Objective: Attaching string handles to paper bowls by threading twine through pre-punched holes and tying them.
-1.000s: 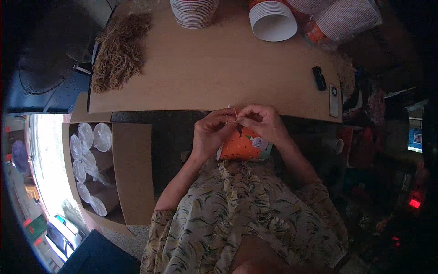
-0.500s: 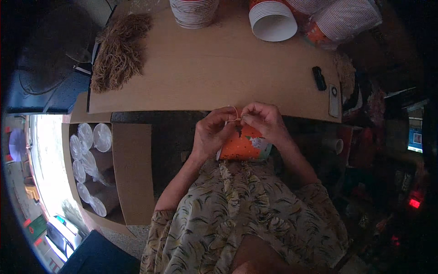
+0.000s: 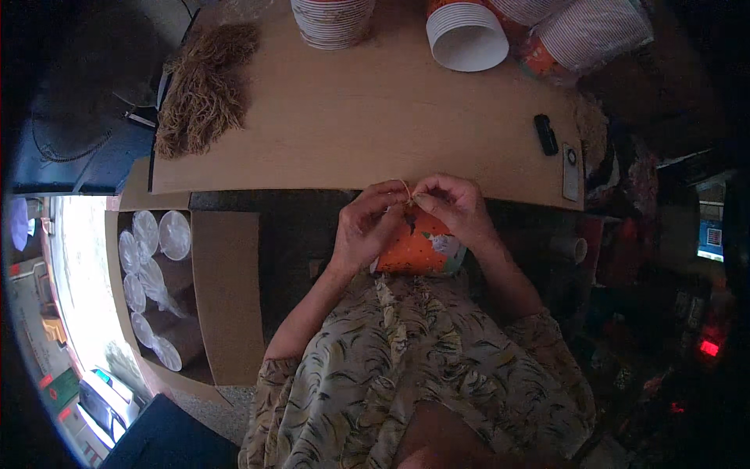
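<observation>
An orange patterned paper cup (image 3: pixel 406 254) lies in my lap, just below the table's near edge. At its upper side my left hand (image 3: pixel 363 230) pinches a thin, light string (image 3: pixel 407 187) between closed fingertips. My right hand (image 3: pixel 459 211) is also closed, its thumb and forefinger meeting on the same string. A small loop of it stands up between the two hands. Where the string joins the cup is hidden by my fingers. A dark figure and a grey-white one are printed on the cup's side.
The brown table (image 3: pixel 351 117) carries a bundle of tan string (image 3: pixel 205 90), a cup stack (image 3: pixel 334 22), cups lying sideways (image 3: pixel 469 39), a plastic-wrapped stack (image 3: pixel 598 37) and a small black object (image 3: pixel 546 134). At left, an open cardboard box (image 3: pixel 228 301) holds several plastic-wrapped stacks (image 3: pixel 176 236).
My left hand has shifted slightly right, so the fingertips of both hands are closer together at the string. The cup stays nearly in place.
</observation>
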Tool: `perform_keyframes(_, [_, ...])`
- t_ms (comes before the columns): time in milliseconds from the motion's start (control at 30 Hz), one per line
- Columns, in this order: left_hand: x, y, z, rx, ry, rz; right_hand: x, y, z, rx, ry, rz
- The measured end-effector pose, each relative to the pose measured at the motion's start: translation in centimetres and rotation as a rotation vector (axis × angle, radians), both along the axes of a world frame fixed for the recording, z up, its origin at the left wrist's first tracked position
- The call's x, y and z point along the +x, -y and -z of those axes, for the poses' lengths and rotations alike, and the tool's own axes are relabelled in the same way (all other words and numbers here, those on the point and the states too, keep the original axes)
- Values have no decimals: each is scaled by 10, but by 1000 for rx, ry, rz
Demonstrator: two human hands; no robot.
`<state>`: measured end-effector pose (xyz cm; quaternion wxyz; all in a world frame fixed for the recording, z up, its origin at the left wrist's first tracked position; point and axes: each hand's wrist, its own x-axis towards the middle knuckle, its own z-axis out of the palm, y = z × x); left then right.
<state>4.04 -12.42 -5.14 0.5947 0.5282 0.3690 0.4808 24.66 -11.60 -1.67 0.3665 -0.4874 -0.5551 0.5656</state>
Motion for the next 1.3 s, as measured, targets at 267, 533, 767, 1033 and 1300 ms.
perform_keyframes(267, [3, 0, 0, -46, -31, -14, -3, -1, -3, 90, 106, 21])
perform_keyframes(533, [2, -1, -1, -27, 6, 19, -7, -4, -13, 56, 50, 32])
perform_keyframes(767, [-1, -1, 3, -43, 43, 75, -9, -9, -11, 84, 22, 22])
perform_keyframes(1033, [0, -1, 1, 15, 19, 72, -10, -9, -13, 91, -10, 73])
perform_keyframes(1300, [-3, -1, -11, -173, 33, 85, -11, -10, -16, 11, -79, 58])
